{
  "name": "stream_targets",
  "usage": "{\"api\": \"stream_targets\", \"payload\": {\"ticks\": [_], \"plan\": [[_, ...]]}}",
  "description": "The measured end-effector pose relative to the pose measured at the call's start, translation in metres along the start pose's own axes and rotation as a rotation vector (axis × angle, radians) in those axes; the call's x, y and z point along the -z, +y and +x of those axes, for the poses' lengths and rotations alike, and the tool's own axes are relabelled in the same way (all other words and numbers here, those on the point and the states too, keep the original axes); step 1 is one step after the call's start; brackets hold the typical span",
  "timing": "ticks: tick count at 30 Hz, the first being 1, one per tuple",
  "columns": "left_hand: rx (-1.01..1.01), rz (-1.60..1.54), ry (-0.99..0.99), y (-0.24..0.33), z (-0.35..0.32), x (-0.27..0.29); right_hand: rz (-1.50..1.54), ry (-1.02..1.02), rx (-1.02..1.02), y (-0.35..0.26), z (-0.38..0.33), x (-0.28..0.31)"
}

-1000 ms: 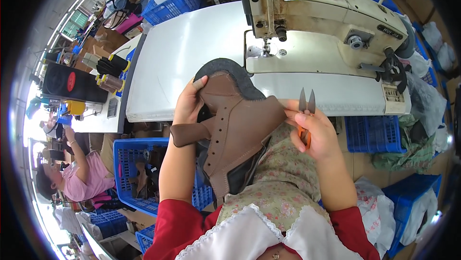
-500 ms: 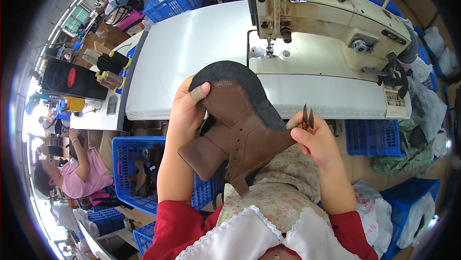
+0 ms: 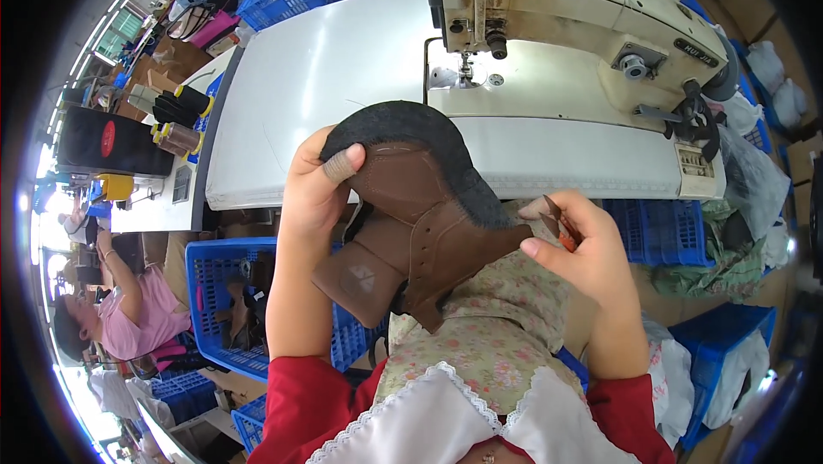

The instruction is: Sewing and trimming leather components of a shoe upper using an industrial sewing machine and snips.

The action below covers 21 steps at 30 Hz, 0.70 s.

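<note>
My left hand point(image 3: 313, 181), a wrapped band around its thumb, grips a brown shoe upper point(image 3: 403, 185) by its upper left edge. A wide black lining strip point(image 3: 467, 181) curves along the rim of the piece, with stitches where it meets the brown. A row of eyelets runs down the middle, and a loose tongue flap point(image 3: 360, 280) bears a pale mark. Just beyond the right tip of the upper is my right hand point(image 3: 583, 241), thumb and forefinger apart. It keeps a pair of orange-handled thread snips point(image 3: 561, 228) in its palm, blades pointing up.
A sewing machine point(image 3: 566, 44) stands on the white table point(image 3: 326, 78) ahead. Thread cones point(image 3: 184, 117) and a black box point(image 3: 111, 140) are at the left. A blue basket point(image 3: 206, 292) with shoe parts sits below my left arm; another blue basket point(image 3: 656, 232) is at right. A person in pink point(image 3: 141, 318) sits at left.
My right hand has drawn off the tip of the upper, its thumb and forefinger spreading, and the snips have turned in the palm. The upper stays in my left hand, slightly shifted.
</note>
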<state>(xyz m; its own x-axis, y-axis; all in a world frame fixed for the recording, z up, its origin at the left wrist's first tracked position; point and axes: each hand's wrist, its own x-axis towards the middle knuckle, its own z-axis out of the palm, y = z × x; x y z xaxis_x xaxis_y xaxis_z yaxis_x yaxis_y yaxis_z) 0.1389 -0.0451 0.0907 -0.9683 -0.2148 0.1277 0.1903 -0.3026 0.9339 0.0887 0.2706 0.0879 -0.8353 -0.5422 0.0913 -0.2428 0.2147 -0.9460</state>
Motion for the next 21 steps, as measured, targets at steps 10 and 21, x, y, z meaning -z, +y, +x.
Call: {"api": "stream_targets", "payload": {"ticks": [10, 21], "plan": [[0.387, 0.313, -0.254, 0.013, -0.001, 0.028, 0.249, -0.082, -0.139, 0.048, -0.026, -0.044], [-0.195, 1.505, -0.861, -0.031, -0.044, -0.076, 0.442, -0.122, -0.175, 0.065, -0.072, -0.062]]}}
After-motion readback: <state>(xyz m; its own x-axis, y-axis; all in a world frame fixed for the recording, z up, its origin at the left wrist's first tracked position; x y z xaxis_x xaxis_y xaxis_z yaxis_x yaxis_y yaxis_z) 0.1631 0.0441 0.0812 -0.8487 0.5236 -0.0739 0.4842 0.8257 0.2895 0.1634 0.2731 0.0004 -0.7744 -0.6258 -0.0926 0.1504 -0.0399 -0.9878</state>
